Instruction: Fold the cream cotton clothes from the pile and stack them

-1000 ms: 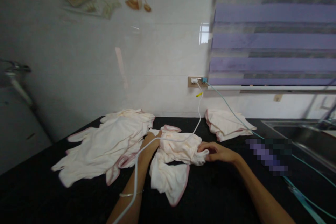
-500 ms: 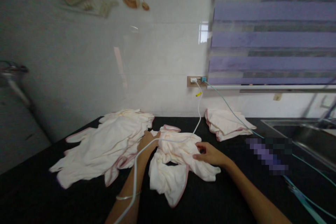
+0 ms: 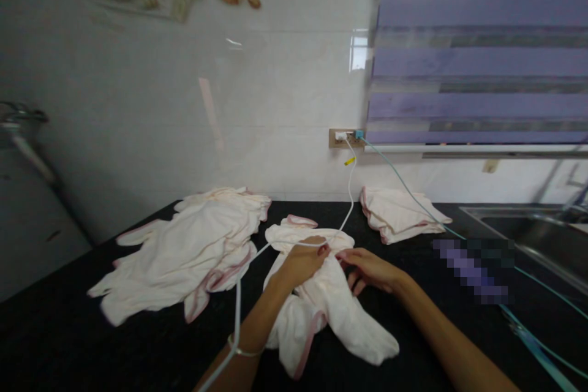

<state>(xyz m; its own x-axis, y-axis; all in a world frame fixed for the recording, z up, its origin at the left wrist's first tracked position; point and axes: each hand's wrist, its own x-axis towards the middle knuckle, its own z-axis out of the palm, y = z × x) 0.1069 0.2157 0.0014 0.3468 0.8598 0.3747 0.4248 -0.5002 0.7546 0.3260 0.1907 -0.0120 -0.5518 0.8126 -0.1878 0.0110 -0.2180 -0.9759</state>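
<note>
A small white garment with pink trim lies crumpled on the dark countertop, one sleeve-like part stretching toward the lower right. Across its upper middle reaches my left hand, fingers closed on a pinch of the cloth; a bracelet circles that wrist. My right hand is at the garment's right edge, its thumb and index finger pinching the fabric close to my left fingertips, the other fingers curled below. A white cable runs in front of my left arm and over the garment.
Left of my hands lies a spread pile of similar white garments. A folded white stack sits at the back right, with a teal cable crossing it. Beyond are a wall socket, a blurred purple item and a steel sink.
My left hand has moved right, from the garment's left side onto its middle. My right hand has closed on the edge, and the sleeve-like part now extends further toward me.
</note>
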